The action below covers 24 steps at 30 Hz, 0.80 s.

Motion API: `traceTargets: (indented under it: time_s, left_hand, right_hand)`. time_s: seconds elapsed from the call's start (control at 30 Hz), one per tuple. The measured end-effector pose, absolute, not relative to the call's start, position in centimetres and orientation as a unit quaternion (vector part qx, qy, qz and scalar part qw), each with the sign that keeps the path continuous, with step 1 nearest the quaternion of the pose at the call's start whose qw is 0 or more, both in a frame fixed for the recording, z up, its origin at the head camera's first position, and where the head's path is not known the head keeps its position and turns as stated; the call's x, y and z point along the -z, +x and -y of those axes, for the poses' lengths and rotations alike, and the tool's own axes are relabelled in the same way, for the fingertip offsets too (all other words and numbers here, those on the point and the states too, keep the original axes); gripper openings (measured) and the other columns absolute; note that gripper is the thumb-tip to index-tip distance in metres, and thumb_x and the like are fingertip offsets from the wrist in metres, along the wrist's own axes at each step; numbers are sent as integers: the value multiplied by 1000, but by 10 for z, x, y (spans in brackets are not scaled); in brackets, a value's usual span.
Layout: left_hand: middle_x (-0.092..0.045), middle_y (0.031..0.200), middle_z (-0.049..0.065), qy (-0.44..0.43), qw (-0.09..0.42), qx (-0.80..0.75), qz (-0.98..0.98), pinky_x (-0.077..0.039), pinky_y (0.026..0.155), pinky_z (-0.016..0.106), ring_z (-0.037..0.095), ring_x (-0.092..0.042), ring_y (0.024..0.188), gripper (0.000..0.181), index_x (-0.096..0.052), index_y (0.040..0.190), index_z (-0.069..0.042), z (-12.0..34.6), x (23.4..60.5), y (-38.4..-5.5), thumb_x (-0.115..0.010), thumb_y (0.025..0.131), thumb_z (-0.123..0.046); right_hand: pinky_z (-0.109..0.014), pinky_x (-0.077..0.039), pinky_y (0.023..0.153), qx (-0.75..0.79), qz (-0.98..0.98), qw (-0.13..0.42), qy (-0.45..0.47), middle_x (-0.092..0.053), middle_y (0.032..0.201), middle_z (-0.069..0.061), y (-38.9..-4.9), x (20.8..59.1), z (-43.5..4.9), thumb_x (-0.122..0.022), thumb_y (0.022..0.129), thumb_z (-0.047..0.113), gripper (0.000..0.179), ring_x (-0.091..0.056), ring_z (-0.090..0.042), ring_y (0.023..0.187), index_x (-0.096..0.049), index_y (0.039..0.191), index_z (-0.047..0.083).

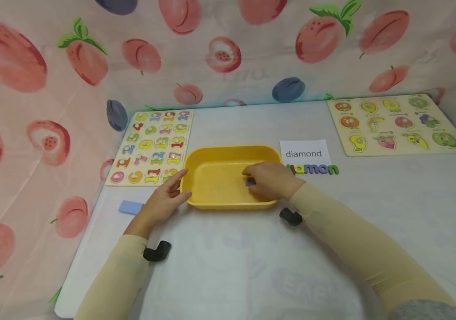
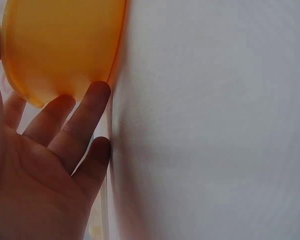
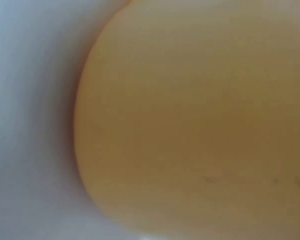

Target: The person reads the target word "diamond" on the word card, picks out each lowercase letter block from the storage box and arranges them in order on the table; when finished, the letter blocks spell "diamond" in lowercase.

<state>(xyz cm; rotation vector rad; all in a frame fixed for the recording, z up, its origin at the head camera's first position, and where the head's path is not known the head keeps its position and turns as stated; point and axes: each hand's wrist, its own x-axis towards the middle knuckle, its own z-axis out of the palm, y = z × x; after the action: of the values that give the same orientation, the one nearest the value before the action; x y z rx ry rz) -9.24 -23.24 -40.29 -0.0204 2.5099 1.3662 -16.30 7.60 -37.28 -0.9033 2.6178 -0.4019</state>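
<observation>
A shallow yellow plastic tray [image 1: 212,205] lies on the table, with no loose pieces visible on the bare part of its floor. My left hand [image 1: 164,201] holds its left end, thumb and forefinger at the rim; in the left wrist view, fingers [image 2: 90,112] rest against the outer wall. Inside the tray's right side, my right hand [image 1: 271,180] pinches a small dark purple piece [image 1: 250,181], mostly hidden by the fingers. Only the tray's blurred outer wall [image 3: 190,125] fills the right wrist view. Right of it, coloured letters [image 1: 311,169] reading "iamon" lie below a white card [image 1: 304,151] printed "diamond".
A wooden number puzzle board [image 1: 141,146] lies behind the left hand. At the back right is a fruit puzzle board [image 1: 401,126]. A light blue block [image 1: 130,207] sits by the left wrist. A fruit-print curtain [image 1: 251,49] stands behind the white-covered table [image 1: 228,262].
</observation>
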Motion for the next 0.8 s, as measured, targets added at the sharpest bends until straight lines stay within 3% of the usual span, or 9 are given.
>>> traceTargets:
  time_s: [0.27, 0.53, 0.8]
  left_hand:
    - [-28, 162, 9, -6, 144, -472, -870, -31, 115, 47, 31, -37, 143, 69, -33, 158, -28, 232, 402, -93, -66, 98, -29]
    - [-27, 163, 9, -8, 147, -476, -867, -31, 116, 47, 31, -36, 143, 69, -32, 158, -27, 232, 401, -93, -66, 98, -28]
    - [-28, 162, 8, -16, 152, -474, -867, -31, 115, 47, 31, -37, 143, 70, -32, 158, -31, 233, 403, -93, -66, 97, -31]
  right_hand:
    - [-42, -47, 104, 109, -926, 169, -320, -67, 123, -7, -167, 376, -72, -66, 95, 21, 40, -60, -24, 104, -63, 132, 6]
    - [-40, -50, 97, 106, -925, 162, -326, -68, 110, -4, -170, 376, -70, -66, 94, 19, 35, -59, -23, 95, -66, 128, 7]
    - [-42, -47, 103, 113, -926, 154, -325, -67, 124, -7, -166, 376, -71, -66, 96, 22, 38, -61, -24, 108, -65, 132, 8]
